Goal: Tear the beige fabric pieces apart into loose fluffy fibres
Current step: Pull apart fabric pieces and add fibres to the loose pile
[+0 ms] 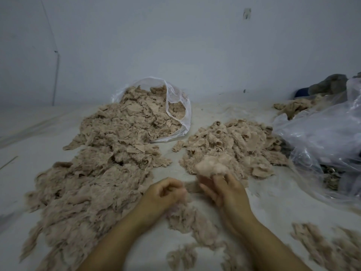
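My right hand point(226, 190) grips a beige fabric piece point(210, 166) that bulges fluffy above its fingers. My left hand point(166, 193) is curled and pinches the other end of the same piece, a thin strip point(192, 187) stretched between the two hands. Both hands are blurred. Under and in front of the hands lie loose fluffy fibres point(187, 222). A pile of fabric pieces point(228, 143) sits just beyond my right hand. A long, larger heap point(93, 173) runs down the left side.
A clear plastic bag point(175, 106) spilling beige pieces lies at the back centre. A crumpled clear bag point(322, 137) fills the right side, with dark cloth point(328, 85) behind it. More fibres point(328, 247) lie at the lower right. A pale wall point(175, 45) stands behind.
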A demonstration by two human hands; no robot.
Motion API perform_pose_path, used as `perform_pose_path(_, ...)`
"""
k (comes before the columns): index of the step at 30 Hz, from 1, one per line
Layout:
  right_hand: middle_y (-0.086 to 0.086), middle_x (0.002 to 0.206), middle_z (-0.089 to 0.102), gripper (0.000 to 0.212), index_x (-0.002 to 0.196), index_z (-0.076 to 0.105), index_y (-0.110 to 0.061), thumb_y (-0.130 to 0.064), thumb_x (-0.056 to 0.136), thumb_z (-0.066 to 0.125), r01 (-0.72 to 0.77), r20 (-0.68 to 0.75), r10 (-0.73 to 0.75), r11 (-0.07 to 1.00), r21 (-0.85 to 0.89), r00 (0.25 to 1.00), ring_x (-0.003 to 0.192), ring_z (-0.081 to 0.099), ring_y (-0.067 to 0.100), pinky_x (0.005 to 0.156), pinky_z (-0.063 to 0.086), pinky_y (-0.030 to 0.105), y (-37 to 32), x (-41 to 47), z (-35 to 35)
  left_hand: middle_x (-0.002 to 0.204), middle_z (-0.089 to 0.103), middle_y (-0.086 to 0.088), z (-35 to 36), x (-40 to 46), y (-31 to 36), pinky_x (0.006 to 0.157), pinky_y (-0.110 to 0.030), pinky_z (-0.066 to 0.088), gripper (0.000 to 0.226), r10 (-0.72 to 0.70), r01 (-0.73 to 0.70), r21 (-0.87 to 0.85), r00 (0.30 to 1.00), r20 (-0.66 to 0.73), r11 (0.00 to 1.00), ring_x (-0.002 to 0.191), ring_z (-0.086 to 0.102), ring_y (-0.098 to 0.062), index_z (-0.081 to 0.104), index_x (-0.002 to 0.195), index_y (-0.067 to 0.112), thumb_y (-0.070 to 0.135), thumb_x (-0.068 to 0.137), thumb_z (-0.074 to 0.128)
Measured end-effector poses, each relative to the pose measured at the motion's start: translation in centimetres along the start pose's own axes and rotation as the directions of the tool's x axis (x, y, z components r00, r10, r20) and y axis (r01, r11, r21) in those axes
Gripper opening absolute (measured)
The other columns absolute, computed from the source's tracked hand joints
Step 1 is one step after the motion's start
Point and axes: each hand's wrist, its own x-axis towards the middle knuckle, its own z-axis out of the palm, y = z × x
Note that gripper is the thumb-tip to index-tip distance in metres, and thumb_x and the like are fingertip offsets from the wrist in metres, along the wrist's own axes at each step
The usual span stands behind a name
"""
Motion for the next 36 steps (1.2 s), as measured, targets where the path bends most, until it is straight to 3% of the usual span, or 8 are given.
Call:
perform_pose_path(2,0.008,0.099,0.072,0.021,0.112,0.057,-0.011,-0.016,0.092,0.057,-0.086,0.01,0.087,0.996,-0.011,0.996,0.09,0.071,0.021,0.075,0.058,0.027,0.1,-0.1,-0.2,0.1,0.062,0.016,-0.2,-0.2,-0.6,0.082,-0.012,0.046,0.04,0.052,-0.115,0.383,0.984,0.171,0.917,0.091,0.058,0.005,0.063,0.1,0.036,0.05,0.065,0.078)
perform_pose_path(4,-0.002,0.092,0.068,0.023,0.109,0.06,-0.024,-0.028,0.087,0.066,-0.049,0.028,0.068,0.899,-0.434,0.997,0.084,0.066,0.014,0.074,0.054,0.026,0.7,-0.5,-0.5,0.096,0.06,0.022,0.2,-0.3,-0.8,0.082,-0.012,0.042,0.023,0.092,-0.226,0.531,0.959,0.268,0.816,0.092,0.055,0.007,0.063,0.091,0.046,0.044,0.073,0.077)
perform_pose_path(10,-0.015,0.073,0.056,0.024,0.073,0.057,-0.039,-0.04,0.07,0.081,0.286,0.386,0.179,0.416,-0.863,0.905,0.066,0.05,-0.005,0.059,0.036,0.013,0.6,-1.1,-0.6,0.077,0.067,0.013,0.2,-0.5,0.2,0.066,-0.013,0.042,0.025,0.091,-0.135,0.333,0.985,0.144,0.933,0.07,0.057,0.004,0.065,0.077,0.031,0.008,0.087,0.065)
perform_pose_path(15,-0.011,0.071,0.067,0.012,0.073,0.068,-0.022,-0.017,0.079,0.076,0.184,0.254,-0.001,0.691,-0.699,0.967,0.063,0.055,-0.004,0.063,0.044,0.017,1.2,-1.1,-0.6,0.054,0.05,0.005,-0.1,-0.8,0.9,0.041,-0.014,0.029,0.02,-0.064,0.048,0.118,0.988,0.137,0.992,0.04,0.037,-0.003,0.058,0.08,0.013,0.001,0.092,0.047)
perform_pose_path(19,0.01,0.089,0.073,0.016,0.091,0.069,-0.011,0.0,0.081,0.07,0.0,0.201,0.099,0.895,-0.446,0.975,0.082,0.07,0.021,0.075,0.056,0.032,1.2,-1.2,-0.3,0.082,0.069,0.012,0.7,-0.8,0.7,0.067,-0.014,0.047,0.019,-0.049,0.014,0.176,0.979,0.198,0.984,0.074,0.062,0.001,0.069,0.091,0.021,0.031,0.075,0.076)
perform_pose_path(27,-0.012,0.058,0.056,0.032,0.092,0.061,-0.013,-0.001,0.069,0.081,-0.103,0.132,0.194,0.859,-0.502,0.972,0.044,0.047,0.002,0.051,0.047,0.019,1.4,-0.9,-0.6,0.058,0.055,-0.008,-0.3,-1.0,0.6,0.045,-0.021,0.037,0.015,-0.133,0.159,-0.105,0.966,0.221,0.982,0.048,0.046,-0.015,0.062,0.073,0.015,0.027,0.075,0.07)
perform_pose_path(32,0.006,0.078,0.059,0.043,0.093,0.061,-0.011,0.006,0.061,0.084,-0.058,0.189,0.169,0.873,-0.484,0.967,0.064,0.057,0.015,0.063,0.055,0.032,1.3,-1.1,-0.6,0.083,0.07,-0.009,0.3,-1.1,1.0,0.065,-0.024,0.052,0.038,-0.151,0.192,-0.149,0.956,0.251,0.97,0.074,0.066,-0.018,0.067,0.1,0.013,0.026,0.066,0.081)
perform_pose_path(36,-0.001,0.066,0.059,0.043,0.093,0.057,-0.008,0.009,0.063,0.081,-0.101,0.19,0.198,0.899,-0.426,0.962,0.056,0.054,0.011,0.057,0.052,0.025,1.2,-1.1,-0.6,0.066,0.067,-0.008,1.2,-1.0,0.9,0.053,-0.021,0.048,0.016,-0.125,0.144,-0.177,0.985,0.116,0.974,0.056,0.062,-0.012,0.069,0.076,0.006,0.022,0.08,0.066)
